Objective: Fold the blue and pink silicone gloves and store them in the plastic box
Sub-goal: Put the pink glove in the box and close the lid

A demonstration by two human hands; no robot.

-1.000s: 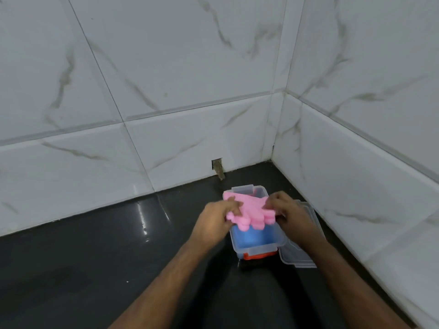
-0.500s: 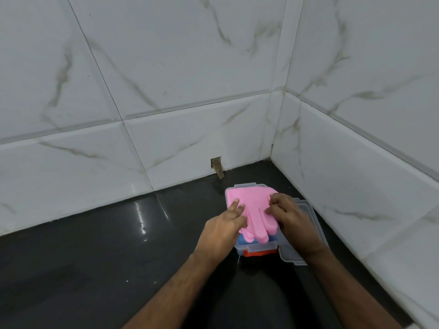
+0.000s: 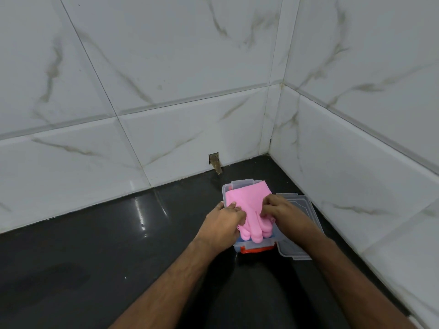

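Note:
A clear plastic box (image 3: 228, 186) with an orange clasp (image 3: 257, 250) stands on the black counter near the corner. The pink silicone glove (image 3: 247, 198) lies spread over the box's top, its fingers hanging over the near rim. A sliver of the blue glove (image 3: 239, 240) shows under it inside the box. My left hand (image 3: 223, 222) pinches the pink glove's left side. My right hand (image 3: 282, 211) pinches its right side.
The clear lid (image 3: 300, 224) lies flat on the counter just right of the box, partly under my right forearm. White marble-pattern tile walls meet in a corner behind and to the right. A small hole (image 3: 214, 161) is in the back wall's base.
The pink glove has gone from held bunched above the box to spread flat over its top. Both hands have come down with it and now pinch its sides.

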